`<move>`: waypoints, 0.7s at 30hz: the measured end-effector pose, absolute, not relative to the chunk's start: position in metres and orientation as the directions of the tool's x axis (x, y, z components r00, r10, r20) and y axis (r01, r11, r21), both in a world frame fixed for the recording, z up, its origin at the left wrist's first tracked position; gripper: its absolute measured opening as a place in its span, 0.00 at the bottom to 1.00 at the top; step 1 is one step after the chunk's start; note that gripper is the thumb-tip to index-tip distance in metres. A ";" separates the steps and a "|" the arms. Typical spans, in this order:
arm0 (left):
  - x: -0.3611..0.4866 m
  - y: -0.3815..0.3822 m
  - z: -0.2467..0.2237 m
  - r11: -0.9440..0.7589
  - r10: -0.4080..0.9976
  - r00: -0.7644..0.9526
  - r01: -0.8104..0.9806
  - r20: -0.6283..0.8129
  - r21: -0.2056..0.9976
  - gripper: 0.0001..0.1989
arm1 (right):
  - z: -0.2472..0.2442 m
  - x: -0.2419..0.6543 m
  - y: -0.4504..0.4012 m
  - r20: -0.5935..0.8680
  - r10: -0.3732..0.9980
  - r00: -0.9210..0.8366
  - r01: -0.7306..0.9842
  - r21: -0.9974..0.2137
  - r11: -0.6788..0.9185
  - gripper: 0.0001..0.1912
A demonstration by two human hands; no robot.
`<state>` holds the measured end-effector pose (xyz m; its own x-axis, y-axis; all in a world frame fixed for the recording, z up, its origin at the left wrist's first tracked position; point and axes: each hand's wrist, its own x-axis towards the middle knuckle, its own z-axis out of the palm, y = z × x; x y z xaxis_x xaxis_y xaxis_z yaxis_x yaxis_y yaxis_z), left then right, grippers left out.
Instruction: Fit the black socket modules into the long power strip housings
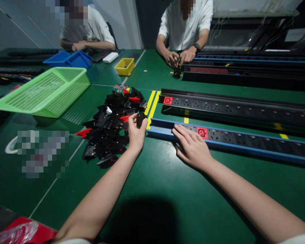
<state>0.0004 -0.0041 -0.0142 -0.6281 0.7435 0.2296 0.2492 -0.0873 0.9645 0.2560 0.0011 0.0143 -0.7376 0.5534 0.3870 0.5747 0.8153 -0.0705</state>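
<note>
Between the thumb and fingers of my left hand [137, 134] is a black socket module [141, 119], held just off the left end of a blue power strip housing [162, 132]. My right hand [193, 144] lies with fingers stretched over the black sockets seated in that housing, covering some of them. One red socket [202, 133] sits among the black ones to the right of my fingers. The housing's left end shows a bare channel. Left of it spreads a heap of loose black and red socket modules [106, 122].
Behind the blue housing lies a black power strip [234, 108]. A green basket [48, 91], a blue bin [68, 59] and a yellow bin [125, 66] stand farther back. Two people sit across the table [147, 196]; one handles a small dark part [177, 72].
</note>
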 end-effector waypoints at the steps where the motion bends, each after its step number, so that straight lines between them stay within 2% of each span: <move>1: -0.001 -0.004 -0.015 -0.098 0.739 -0.628 0.259 0.245 0.961 0.25 | 0.014 0.256 0.001 0.387 0.553 -0.738 0.574 -0.071 0.816 0.35; 5: -0.003 -0.003 -0.014 -0.129 0.691 -0.635 0.363 0.346 0.923 0.23 | 0.014 0.256 0.001 0.383 0.551 -0.742 0.572 -0.067 0.817 0.35; 10: -0.001 0.000 -0.017 -0.170 0.741 -0.617 0.210 0.265 0.963 0.19 | 0.014 0.256 0.001 0.380 0.550 -0.743 0.572 -0.064 0.818 0.34; 16: 0.000 -0.002 -0.015 -0.068 0.736 -0.626 0.313 0.259 0.947 0.14 | 0.014 0.256 0.001 0.385 0.552 -0.740 0.571 -0.076 0.818 0.34; 21: 0.000 -0.004 -0.010 -0.116 0.720 -0.626 0.317 0.300 0.941 0.10 | 0.015 0.255 0.001 0.375 0.556 -0.742 0.578 -0.062 0.814 0.34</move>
